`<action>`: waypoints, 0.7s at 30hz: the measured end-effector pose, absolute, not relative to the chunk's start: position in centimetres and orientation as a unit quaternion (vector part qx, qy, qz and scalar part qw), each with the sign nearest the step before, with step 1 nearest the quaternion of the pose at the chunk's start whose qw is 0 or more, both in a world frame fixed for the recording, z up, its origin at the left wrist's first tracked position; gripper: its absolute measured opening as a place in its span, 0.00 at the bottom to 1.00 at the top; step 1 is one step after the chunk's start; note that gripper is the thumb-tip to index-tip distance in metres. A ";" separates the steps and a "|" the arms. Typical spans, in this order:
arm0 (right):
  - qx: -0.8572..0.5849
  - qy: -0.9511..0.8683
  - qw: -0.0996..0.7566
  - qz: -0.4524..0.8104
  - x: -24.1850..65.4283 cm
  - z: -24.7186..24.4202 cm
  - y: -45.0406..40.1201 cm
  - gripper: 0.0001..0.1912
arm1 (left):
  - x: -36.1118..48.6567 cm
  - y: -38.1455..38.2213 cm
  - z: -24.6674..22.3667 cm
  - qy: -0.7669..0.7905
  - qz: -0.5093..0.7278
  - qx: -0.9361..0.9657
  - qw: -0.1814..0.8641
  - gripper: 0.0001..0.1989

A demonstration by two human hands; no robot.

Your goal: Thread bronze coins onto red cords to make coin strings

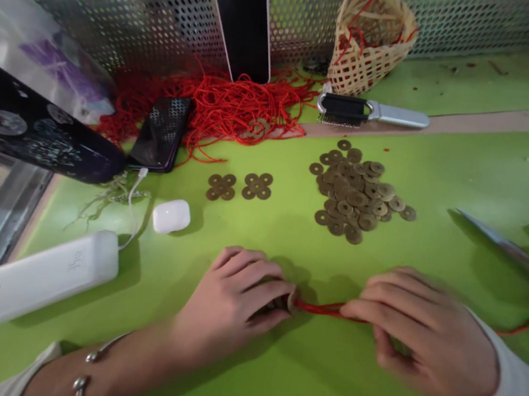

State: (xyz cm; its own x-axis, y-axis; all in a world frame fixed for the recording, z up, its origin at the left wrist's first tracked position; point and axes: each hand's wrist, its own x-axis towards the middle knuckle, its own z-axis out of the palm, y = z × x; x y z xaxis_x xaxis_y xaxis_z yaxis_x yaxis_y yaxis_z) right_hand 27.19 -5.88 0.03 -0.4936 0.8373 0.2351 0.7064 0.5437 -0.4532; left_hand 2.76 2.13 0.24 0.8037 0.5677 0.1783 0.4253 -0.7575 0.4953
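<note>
My left hand (pixel 239 302) is closed on coins (pixel 292 297), whose edges show between thumb and forefinger; how many is hidden. From the coins a red cord (pixel 320 308) runs to the right, doubled and drawn straight. My right hand (pixel 419 332) pinches the cord between thumb and fingers, and a loose end sticks out beyond the wrist. Beyond the hands lies a heap of brass coins with holes (pixel 354 193). Left of the heap, two small clusters of coins (pixel 257 186) lie in flower-like groups.
At the back are a tangle of red cords (pixel 239 106), a leaning phone (pixel 241 15), a woven basket (pixel 372 40) and a hairbrush (pixel 375 112). Scissors (pixel 504 246) lie right. On the left are a power bank (pixel 48 280), white earbud case (pixel 171 216), another phone (pixel 161 133) and dark bottle (pixel 33 125).
</note>
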 end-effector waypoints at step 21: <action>-0.421 -0.835 0.308 0.175 26.1 -1.1 -5.5 0.06 | 3.2 6.5 3.3 0.301 0.021 0.940 0.162 0.26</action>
State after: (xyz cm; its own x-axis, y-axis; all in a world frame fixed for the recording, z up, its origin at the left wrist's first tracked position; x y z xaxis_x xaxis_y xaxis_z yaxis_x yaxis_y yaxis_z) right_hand 26.10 -5.49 -1.11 -0.4559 0.8104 0.3679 0.5948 0.5849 -0.5514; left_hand 3.17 6.53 3.29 0.8184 0.5717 -0.0577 0.5580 -0.7668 0.3172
